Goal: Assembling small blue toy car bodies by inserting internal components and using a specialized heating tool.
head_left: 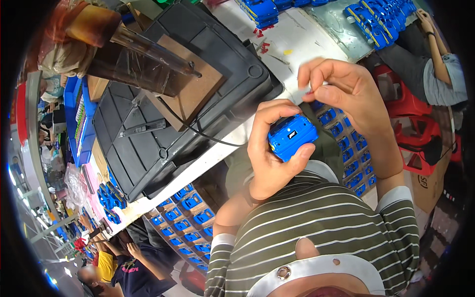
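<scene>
My left hand [271, 148] grips a small blue plastic housing [292, 136], held up in front of my chest with a small white mark facing me. My right hand [341, 86] hovers just above and to the right of it, thumb and forefinger pinched on a tiny red piece [309, 92]. The two hands are close but apart. My striped olive and white shirt fills the lower middle of the view.
A large black tray [148, 148] with a brown board and a clear-handled tool lies on the white bench. Trays of blue housings [185, 218] sit below the bench and also at my right [354, 148]. More blue parts [381, 20] lie far right. Other workers' arms show at top right and bottom left.
</scene>
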Demonstrator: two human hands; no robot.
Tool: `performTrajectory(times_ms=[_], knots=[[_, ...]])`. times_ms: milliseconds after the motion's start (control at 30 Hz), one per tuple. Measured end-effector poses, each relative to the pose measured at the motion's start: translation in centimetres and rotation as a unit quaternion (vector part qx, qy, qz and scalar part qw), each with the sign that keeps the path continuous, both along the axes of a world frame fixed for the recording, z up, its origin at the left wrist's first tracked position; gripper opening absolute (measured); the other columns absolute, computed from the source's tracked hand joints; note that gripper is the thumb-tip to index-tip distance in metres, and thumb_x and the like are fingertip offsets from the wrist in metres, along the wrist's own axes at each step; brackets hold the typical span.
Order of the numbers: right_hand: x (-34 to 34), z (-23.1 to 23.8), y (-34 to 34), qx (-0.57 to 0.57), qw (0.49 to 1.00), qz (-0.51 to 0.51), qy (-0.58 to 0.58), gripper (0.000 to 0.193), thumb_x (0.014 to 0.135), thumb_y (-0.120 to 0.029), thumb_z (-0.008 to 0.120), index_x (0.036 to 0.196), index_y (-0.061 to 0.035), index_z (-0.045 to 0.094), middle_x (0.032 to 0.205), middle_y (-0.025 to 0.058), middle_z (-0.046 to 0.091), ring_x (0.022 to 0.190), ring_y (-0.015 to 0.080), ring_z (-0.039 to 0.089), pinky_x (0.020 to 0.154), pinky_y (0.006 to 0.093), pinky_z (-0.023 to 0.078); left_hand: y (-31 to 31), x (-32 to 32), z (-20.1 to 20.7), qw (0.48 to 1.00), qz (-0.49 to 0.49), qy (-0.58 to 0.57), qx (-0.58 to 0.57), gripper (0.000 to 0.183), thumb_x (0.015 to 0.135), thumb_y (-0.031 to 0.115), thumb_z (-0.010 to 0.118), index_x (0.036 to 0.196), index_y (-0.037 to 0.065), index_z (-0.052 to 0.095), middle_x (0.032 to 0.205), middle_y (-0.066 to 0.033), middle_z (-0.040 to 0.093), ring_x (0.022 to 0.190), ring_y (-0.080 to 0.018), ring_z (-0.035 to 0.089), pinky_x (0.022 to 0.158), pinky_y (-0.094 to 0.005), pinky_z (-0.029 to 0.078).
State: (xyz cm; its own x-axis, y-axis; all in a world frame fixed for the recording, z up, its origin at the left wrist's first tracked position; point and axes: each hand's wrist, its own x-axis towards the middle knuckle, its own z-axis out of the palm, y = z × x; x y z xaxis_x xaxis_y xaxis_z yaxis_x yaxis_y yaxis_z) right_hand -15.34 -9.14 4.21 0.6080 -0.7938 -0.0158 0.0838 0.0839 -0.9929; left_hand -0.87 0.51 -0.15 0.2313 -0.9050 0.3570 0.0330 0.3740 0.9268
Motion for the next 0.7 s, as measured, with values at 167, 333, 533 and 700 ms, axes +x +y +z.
performTrajectory(times_ms=[167,333,533,700], knots=[[-0.2,1.5,1.2,0.048,0.996,0.057,0.051,0.012,0.080,-0.014,0.058,0.081,-0.0021,0.056,0.120,0.0108,0.051,0.095,0.0105,0.052,0.083,0.0231,0.041,0.0,0.0,-0.7,0.999,0.030,-0.030,-0.027,0.049,0.066,0.019,0.077,0.105,0.000,0.053,0.101,-0.0134,0.053,0.090,-0.0207,0.053,0.080,-0.0309,0.043],[0.3,2.0,2.5,0.107,0.992,0.064,0.037,0.012,0.081,-0.013,0.058,0.079,-0.0017,0.055,0.119,0.0124,0.051,0.103,0.0146,0.049,0.089,0.0277,0.040,0.0,0.0,-1.3,0.994,0.064,-0.067,-0.049,0.051,0.063,0.020,0.079,0.104,0.001,0.054,0.103,-0.0143,0.054,0.089,-0.0234,0.055,0.080,-0.0321,0.044],[0.0,0.3,2.7,0.059,0.997,0.039,0.000,0.005,0.082,-0.005,0.057,0.083,-0.0002,0.055,0.113,0.0128,0.052,0.105,0.0172,0.050,0.092,0.0303,0.040,0.3,-0.6,-0.9,0.990,0.062,-0.127,-0.019,0.049,0.072,0.026,0.073,0.107,0.000,0.050,0.108,-0.0157,0.052,0.100,-0.0243,0.050,0.091,-0.0351,0.038],[0.1,-0.3,3.1,0.084,0.995,0.046,-0.030,0.010,0.086,-0.008,0.060,0.089,-0.0016,0.054,0.108,0.0076,0.053,0.105,0.0136,0.048,0.093,0.0281,0.039,0.4,-2.0,-0.3,0.988,0.111,-0.109,0.009,0.044,0.077,0.027,0.068,0.106,0.000,0.049,0.108,-0.0150,0.050,0.100,-0.0239,0.049,0.091,-0.0349,0.037]])
